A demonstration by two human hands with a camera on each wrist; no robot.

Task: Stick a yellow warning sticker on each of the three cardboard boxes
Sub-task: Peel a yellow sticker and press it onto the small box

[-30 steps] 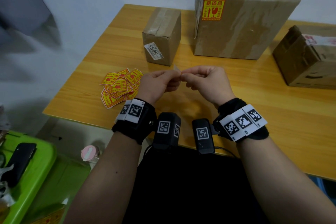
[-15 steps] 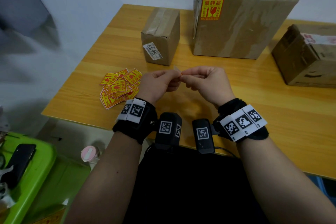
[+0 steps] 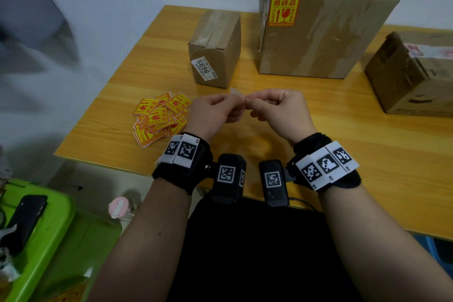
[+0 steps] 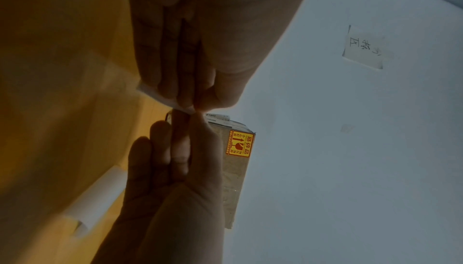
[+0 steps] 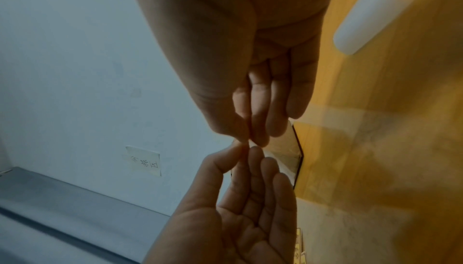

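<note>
- The sticker (image 3: 237,95) is being pinched between both hands above the surface (image 3: 343,149), just in front of the small box (image 3: 215,49); only a pale edge of it is showing, so how far it is peeling from its backing cannot be told.
- The left hand (image 3: 213,113) is gripping one side with thumb and curled fingers; the right hand (image 3: 282,110) is pinching the other side the same way, fingertips nearly touching.
- Judging from that tight pinch, the sticker is risking a tear or a curl onto itself if the hands are pulling unevenly, and glue could be catching on a fingertip.
- The spare stickers (image 3: 159,117) are lying in a loose pile at 9 o'clock of the hands; a brushing wrist could be scattering them off the near edge.
- The small box is standing at 12 o'clock, unlabelled on the faces showing; being light, it may be sliding back when pressed.
- The big box (image 3: 343,39) at 1 o'clock is already wearing a yellow label (image 3: 283,12), so a second one there would be wasted.
- The third box (image 3: 411,76) is sitting at 3 o'clock, partly out of frame; no yellow label is showing on it.
</note>
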